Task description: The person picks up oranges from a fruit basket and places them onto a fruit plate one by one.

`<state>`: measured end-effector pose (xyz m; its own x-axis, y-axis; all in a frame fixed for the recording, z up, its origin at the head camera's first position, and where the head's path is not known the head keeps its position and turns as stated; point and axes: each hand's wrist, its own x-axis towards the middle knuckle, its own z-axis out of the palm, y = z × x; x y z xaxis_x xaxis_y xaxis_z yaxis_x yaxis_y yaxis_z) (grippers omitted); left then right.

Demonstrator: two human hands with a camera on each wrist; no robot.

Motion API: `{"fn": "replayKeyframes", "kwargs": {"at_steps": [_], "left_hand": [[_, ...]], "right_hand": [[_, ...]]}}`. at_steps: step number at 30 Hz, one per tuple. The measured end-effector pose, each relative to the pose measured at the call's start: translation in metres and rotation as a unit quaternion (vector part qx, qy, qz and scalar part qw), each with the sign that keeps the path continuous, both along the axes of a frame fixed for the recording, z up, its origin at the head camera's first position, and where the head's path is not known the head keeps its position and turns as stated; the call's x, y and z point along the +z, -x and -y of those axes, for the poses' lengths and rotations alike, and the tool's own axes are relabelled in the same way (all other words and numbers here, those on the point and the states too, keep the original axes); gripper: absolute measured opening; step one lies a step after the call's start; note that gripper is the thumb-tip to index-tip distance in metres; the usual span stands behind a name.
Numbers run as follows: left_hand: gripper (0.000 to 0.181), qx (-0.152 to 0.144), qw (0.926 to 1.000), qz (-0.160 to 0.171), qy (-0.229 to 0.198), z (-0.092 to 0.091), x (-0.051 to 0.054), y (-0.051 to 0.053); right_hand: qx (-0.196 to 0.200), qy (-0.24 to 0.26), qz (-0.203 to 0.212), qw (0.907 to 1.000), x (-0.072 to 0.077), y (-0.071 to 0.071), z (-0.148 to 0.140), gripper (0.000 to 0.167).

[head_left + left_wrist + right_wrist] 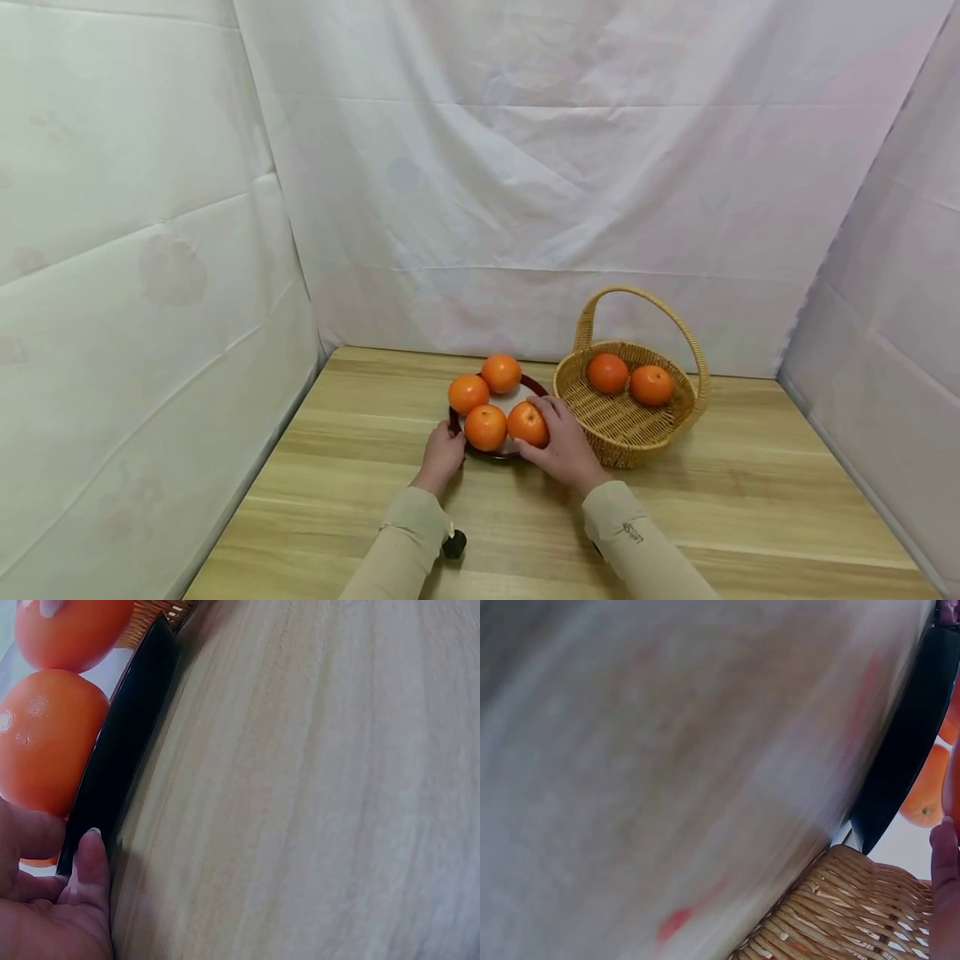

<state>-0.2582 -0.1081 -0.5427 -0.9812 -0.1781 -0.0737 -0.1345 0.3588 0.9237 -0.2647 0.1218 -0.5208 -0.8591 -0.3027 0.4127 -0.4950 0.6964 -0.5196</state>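
A round plate (pixel 536 385) with a dark red rim and pale inside lies on the table, bearing several oranges (pixel 486 428). My left hand (pixel 442 454) grips its left edge; in the left wrist view the thumb (pixel 92 862) presses the dark outer side (pixel 124 754) while other fingers reach over the rim. At the plate's right side, my right hand (pixel 564 446) holds an orange (pixel 527 423), fingers curled over its top and right. That orange touches or nearly touches its left neighbour. The right wrist view shows only part of the right hand (pixel 946 889).
A wicker basket (pixel 617 452) with a tall arched handle (pixel 678 321) stands just right of the plate, two oranges (pixel 652 385) inside toward its back. White cloth (pixel 525 183) hangs behind the wooden table (pixel 360 433) and on both sides. A small black device (pixel 453 545) sits at the left cuff.
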Motion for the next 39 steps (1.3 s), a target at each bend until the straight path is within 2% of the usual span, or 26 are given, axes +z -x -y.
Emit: {"fn": "replayKeyframes", "kwargs": {"at_steps": [12, 19, 26, 32, 39], "left_hand": [[0.039, 0.000, 1.0000, -0.008, -0.004, 0.000, 0.000, 0.000], [0.043, -0.004, 0.9994, 0.017, -0.031, 0.001, 0.000, -0.002], [0.043, -0.003, 0.9996, 0.012, -0.025, 0.001, -0.001, -0.003], [0.045, 0.000, 0.9997, 0.013, -0.019, 0.001, 0.000, -0.003], [0.046, -0.004, 0.9998, 0.015, -0.011, 0.000, 0.000, -0.003]], "right_hand": [[0.008, 0.003, 0.061, 0.9981, 0.002, -0.002, 0.002, 0.069], [0.004, 0.005, 0.112, 0.9937, 0.002, -0.004, 0.003, 0.073], [-0.002, 0.016, 0.155, 0.9878, 0.002, -0.004, 0.005, 0.082], [0.010, 0.036, 0.170, 0.9848, 0.003, -0.004, 0.007, 0.083], [0.012, 0.036, 0.181, 0.9828, 0.002, -0.004, 0.012, 0.086]]}}
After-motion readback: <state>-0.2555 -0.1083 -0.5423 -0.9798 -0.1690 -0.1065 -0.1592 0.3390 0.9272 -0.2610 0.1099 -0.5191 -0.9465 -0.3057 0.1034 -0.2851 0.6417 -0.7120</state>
